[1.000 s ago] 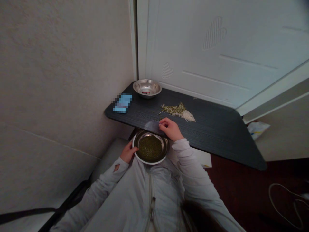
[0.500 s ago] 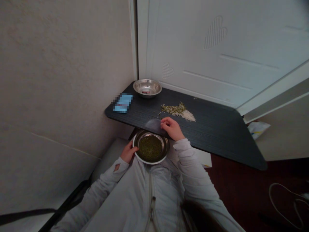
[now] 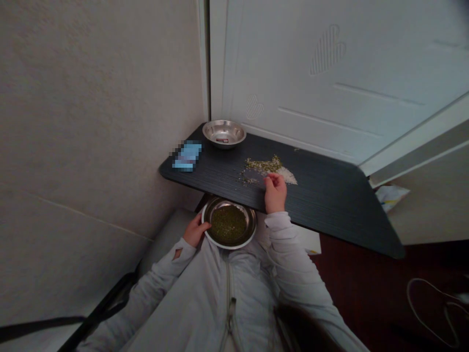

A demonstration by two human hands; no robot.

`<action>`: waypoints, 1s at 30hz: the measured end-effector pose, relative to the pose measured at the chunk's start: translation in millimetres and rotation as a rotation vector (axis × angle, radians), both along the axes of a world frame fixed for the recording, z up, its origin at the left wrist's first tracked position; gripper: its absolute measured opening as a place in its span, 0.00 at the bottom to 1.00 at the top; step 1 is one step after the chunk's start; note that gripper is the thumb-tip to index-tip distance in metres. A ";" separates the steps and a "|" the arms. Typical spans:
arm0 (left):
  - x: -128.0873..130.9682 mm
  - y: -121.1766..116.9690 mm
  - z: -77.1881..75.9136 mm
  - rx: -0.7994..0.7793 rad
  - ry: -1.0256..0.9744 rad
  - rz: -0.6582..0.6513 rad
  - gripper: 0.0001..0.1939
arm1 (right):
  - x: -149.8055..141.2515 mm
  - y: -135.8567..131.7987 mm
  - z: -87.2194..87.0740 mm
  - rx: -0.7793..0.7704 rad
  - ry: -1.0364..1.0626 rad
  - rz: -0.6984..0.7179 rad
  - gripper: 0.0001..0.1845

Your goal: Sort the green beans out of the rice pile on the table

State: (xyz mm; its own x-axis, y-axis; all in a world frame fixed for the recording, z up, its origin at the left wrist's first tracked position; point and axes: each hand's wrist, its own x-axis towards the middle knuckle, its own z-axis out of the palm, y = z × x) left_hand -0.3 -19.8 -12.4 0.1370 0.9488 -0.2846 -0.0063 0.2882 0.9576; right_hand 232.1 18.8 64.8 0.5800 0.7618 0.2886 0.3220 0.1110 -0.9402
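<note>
On my lap rests a steel bowl (image 3: 252,233) with a layer of green grains, perhaps mung beans (image 3: 229,222). My left hand (image 3: 195,231) grips its left rim, thumb over the edge. Above the table, my right hand (image 3: 275,191) pinches a thin, clear, rounded plastic piece (image 3: 252,175), faint against the dark surface. This piece is at the near side of a spread pile of mixed green and pale grains (image 3: 263,165). White rice-like grains (image 3: 288,176) lie just beyond my right fingers.
A second steel bowl (image 3: 224,128) with a small red-and-dark item inside stands at the back left of the dark folding table (image 3: 330,205). A blurred blue phone-like object (image 3: 187,157) lies near the left edge. A white door (image 3: 286,88) borders the table's far side.
My right hand has moved from the table's near edge, above the lap bowl, right and forward to the grain pile, carrying the clear piece. My left hand and the bowl stay put.
</note>
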 end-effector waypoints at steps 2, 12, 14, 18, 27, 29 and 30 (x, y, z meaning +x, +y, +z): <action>-0.3 0.0 0.5 0.000 0.007 0.002 0.22 | 3.7 0.9 -0.5 -0.012 -0.010 0.027 0.11; 0.0 -0.2 0.1 0.000 -0.001 0.008 0.20 | 13.7 0.4 -4.0 -0.067 -0.057 0.064 0.10; 0.4 -0.2 0.5 0.009 -0.020 -0.003 0.21 | 11.0 -0.1 -3.2 -0.083 -0.089 0.083 0.10; 0.1 0.3 0.4 -0.002 -0.027 -0.003 0.22 | 7.6 -2.8 0.4 -0.104 -0.070 0.150 0.09; 0.1 1.4 -3.8 0.008 -0.023 -0.014 0.24 | 6.6 -0.8 -3.4 -0.054 -0.005 0.168 0.10; 0.4 1.1 -4.4 0.000 -0.027 -0.015 0.24 | 6.2 2.1 -5.3 -0.054 -0.018 0.174 0.10; 0.5 0.9 -4.7 -0.004 -0.028 -0.010 0.24 | 5.9 3.5 -5.9 -0.055 -0.023 0.179 0.09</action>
State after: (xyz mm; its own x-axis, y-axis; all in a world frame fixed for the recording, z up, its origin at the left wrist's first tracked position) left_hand 0.2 -18.9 -17.1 0.1547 0.9461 -0.2844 -0.0300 0.2922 0.9559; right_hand 238.0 22.3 58.9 0.4274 0.8673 0.2553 0.3228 0.1173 -0.9392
